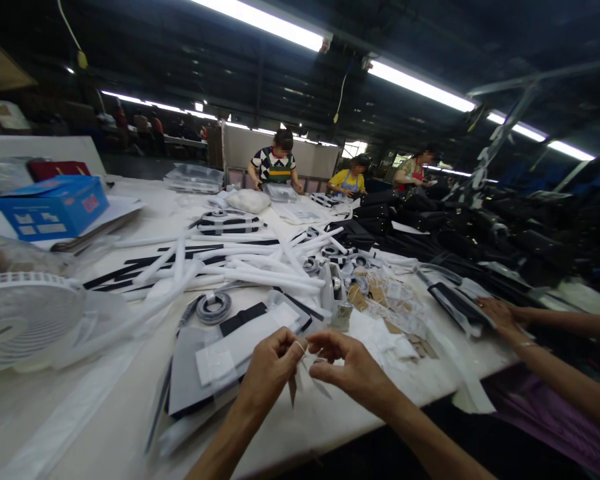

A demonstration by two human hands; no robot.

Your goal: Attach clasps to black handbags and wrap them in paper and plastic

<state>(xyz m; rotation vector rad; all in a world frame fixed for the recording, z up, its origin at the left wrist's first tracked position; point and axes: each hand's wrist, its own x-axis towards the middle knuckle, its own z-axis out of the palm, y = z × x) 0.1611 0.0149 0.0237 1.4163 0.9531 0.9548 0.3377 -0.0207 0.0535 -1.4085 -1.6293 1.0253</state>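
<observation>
In the head view, my left hand (280,357) pinches a thin pale string (303,348) between thumb and fingers. A narrow brown tag (293,392) dangles below these fingertips, edge-on. Facing it, my right hand (350,367) has curled fingers at the other side of the string; its exact grip on the string is hard to make out. A pale, blurred flap hangs under the right thumb. Behind my hands lies a flat grey-and-black piece in clear plastic (185,367), with a small white packet (215,367) on top.
White foam tubes (260,267) and black strips cover the table's middle. Coiled grey cords (214,308) and brown tags (377,290) lie about. A fan (25,327) and blue box (53,207) stand left. A co-worker's hand (500,317) rests on a wrapped black piece (457,310) at right.
</observation>
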